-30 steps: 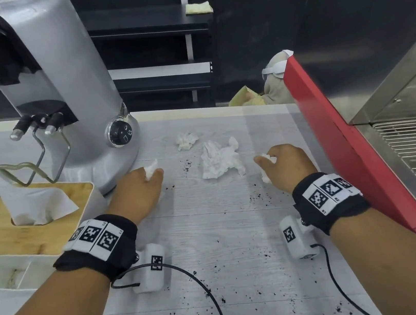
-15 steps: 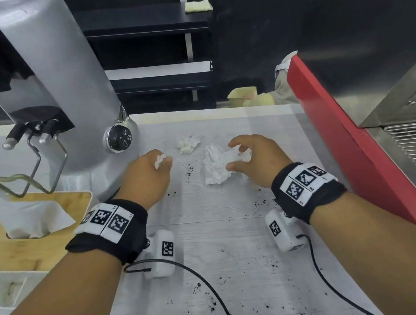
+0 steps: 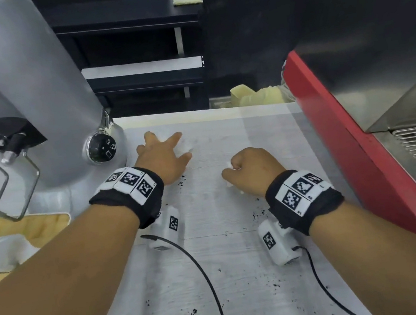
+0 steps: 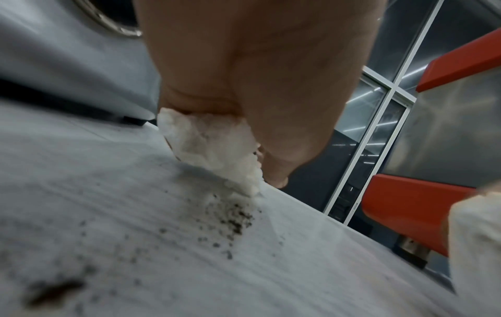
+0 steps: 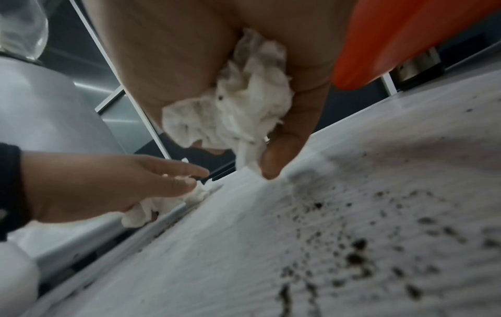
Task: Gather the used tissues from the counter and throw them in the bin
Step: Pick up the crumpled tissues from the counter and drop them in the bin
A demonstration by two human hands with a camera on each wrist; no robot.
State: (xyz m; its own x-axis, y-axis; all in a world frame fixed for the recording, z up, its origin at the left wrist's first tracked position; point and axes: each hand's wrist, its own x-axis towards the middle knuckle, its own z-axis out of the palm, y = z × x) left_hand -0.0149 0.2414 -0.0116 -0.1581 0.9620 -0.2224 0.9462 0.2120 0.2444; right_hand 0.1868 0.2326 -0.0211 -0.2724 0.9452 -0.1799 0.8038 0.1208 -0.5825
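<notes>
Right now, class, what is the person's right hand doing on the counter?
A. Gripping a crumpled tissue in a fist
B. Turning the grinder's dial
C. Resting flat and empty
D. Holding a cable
A: the right hand is closed in a fist, and the wrist view shows a crumpled tissue bunched inside its fingers.

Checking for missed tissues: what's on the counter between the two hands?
In the head view, no tissue: only bare counter with a few dark crumbs between the left hand and right hand.
</notes>
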